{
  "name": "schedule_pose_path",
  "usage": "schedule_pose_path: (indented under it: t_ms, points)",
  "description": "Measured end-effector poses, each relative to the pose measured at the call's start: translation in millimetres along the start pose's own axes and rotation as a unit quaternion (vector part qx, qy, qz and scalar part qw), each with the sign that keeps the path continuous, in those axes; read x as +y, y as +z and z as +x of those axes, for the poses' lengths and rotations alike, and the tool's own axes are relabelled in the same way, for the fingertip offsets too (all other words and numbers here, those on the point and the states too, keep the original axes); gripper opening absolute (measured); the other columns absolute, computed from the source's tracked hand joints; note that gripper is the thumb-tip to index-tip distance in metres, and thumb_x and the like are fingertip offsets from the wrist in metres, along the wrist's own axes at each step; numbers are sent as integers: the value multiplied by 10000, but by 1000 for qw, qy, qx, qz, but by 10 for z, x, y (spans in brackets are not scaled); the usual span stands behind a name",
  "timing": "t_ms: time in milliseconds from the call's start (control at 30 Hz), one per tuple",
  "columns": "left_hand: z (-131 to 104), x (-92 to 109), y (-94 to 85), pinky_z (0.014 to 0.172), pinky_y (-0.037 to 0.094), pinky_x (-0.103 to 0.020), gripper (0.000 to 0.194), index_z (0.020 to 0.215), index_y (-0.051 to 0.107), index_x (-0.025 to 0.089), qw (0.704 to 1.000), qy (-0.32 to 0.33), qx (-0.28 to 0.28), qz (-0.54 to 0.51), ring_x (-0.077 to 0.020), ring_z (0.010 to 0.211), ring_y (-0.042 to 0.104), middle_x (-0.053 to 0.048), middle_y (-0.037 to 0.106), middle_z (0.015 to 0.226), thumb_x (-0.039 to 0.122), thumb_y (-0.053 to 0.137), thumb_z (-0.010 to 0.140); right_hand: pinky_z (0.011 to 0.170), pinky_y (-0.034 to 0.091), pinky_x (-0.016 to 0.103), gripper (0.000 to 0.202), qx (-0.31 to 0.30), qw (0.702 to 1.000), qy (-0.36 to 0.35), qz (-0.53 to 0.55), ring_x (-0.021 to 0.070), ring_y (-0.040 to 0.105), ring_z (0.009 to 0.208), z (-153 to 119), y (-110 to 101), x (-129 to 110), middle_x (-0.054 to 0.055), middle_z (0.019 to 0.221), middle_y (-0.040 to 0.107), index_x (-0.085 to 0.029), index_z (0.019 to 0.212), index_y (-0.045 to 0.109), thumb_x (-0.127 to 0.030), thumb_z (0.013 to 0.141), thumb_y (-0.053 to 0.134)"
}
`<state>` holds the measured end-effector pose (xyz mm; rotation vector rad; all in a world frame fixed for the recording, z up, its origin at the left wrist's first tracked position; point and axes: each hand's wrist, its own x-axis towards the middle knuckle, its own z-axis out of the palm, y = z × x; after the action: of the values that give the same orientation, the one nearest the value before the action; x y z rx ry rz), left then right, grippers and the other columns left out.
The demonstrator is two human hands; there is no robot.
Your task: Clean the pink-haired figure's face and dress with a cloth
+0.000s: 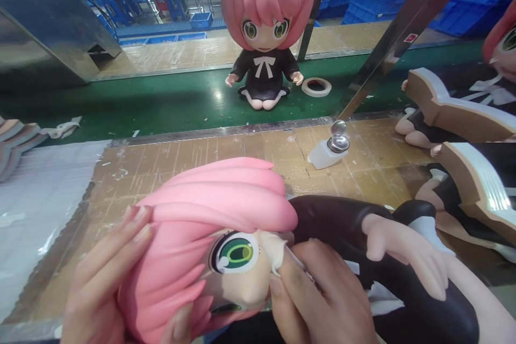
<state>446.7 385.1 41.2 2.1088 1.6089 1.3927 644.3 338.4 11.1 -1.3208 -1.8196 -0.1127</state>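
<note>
A large doll figure (pixel 217 199) with pink hair, green eyes and a black dress lies on its side in front of me, its head toward the left. My left hand (pixel 108 279) holds the pink head, fingers over the hair and thumb below. Pinched in my right hand (pixel 318 295) is a piece of white cloth (pixel 276 250), pressed against the figure's cheek beside the eye. The figure's black-clad body (pixel 334 220) stretches to the right, partly behind my right hand. Its lower eye is mostly hidden.
A similar figure (pixel 264 21) sits upright on the green belt (pixel 173 102) beside a tape roll (pixel 316 87). A plastic bottle (pixel 328 151) with a raised metal lid stands on the cardboard-covered bench (pixel 201 145). Cardboard-like pieces (pixel 475 183) and more figures crowd the right; white sheeting (pixel 44 209) lies left.
</note>
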Motion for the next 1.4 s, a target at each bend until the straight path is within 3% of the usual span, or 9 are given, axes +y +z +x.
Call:
schedule_pose_path:
  t_ms: [100, 200, 333, 500, 700, 933, 1033, 1167, 1400]
  points:
    - [-13, 13, 4, 1103, 551, -647, 760, 1315, 663, 354, 1000, 3, 1, 3, -445, 1370, 541, -66, 724, 1261, 551, 834, 601, 570, 356, 320, 215, 5, 1000, -12, -10, 164, 450, 637, 14, -5, -8, 61, 704, 573, -107, 1051, 697, -120, 885, 561]
    - [-106, 54, -16, 1141, 508, -654, 691, 1325, 659, 351, 1000, -12, 24, 9, -433, 1358, 553, -60, 706, 1300, 512, 799, 668, 611, 408, 313, 250, -37, 999, -10, -32, 152, 466, 654, 30, -43, -3, 52, 739, 585, -116, 1111, 684, -121, 873, 607]
    - [-178, 69, -65, 1196, 434, -649, 599, 1359, 637, 333, 998, -37, 54, 20, -401, 1356, 560, -63, 646, 1404, 463, 718, 780, 559, 368, 305, 180, -23, 999, -17, -22, 150, 454, 620, 53, -60, 4, 26, 674, 533, -147, 1034, 694, -162, 899, 576]
    - [-45, 5, -85, 1116, 545, -613, 711, 1284, 674, 306, 1000, 4, 7, 12, -425, 1348, 563, -87, 710, 1274, 562, 836, 642, 596, 388, 310, 234, -32, 999, -8, -21, 152, 455, 652, 38, -69, -2, 34, 717, 559, -129, 1072, 692, -100, 852, 618]
    - [-20, -41, -75, 1139, 520, -621, 704, 1298, 662, 299, 1000, -2, 8, 9, -422, 1360, 553, -81, 704, 1292, 586, 808, 671, 613, 381, 326, 159, -30, 999, -27, -16, 178, 432, 662, -15, -46, -36, 39, 704, 542, -166, 972, 677, -112, 843, 600]
    - [-80, -91, -136, 1238, 385, -604, 701, 1412, 582, 424, 1000, -21, -14, -13, -372, 1402, 526, 8, 607, 1461, 376, 765, 737, 639, 373, 326, 98, -33, 998, -21, -43, 182, 443, 695, -7, -43, -24, 49, 756, 567, -172, 957, 670, -178, 878, 611]
    - [-63, -98, -136, 1219, 400, -593, 729, 1420, 579, 413, 1000, -7, -13, -12, -369, 1393, 533, 3, 611, 1457, 346, 777, 722, 658, 376, 338, 112, -22, 999, -29, -35, 192, 446, 702, 21, 16, -27, 53, 754, 573, -175, 956, 669, -210, 915, 570]
    - [-11, -108, -113, 1182, 422, -604, 742, 1456, 545, 374, 1000, 8, -29, -2, -381, 1380, 540, -24, 589, 1479, 325, 763, 749, 642, 281, 349, 150, 31, 998, -21, -43, 192, 403, 676, -13, 71, -32, 45, 712, 520, -182, 903, 673, -198, 928, 526]
    - [44, -116, -91, 1236, 380, -585, 718, 1484, 507, 345, 999, 21, -49, 5, -354, 1404, 512, -25, 565, 1496, 297, 737, 805, 724, 339, 350, 231, -54, 996, -38, -66, 217, 489, 783, 168, -6, -25, 69, 853, 643, -184, 1066, 661, -355, 995, 523]
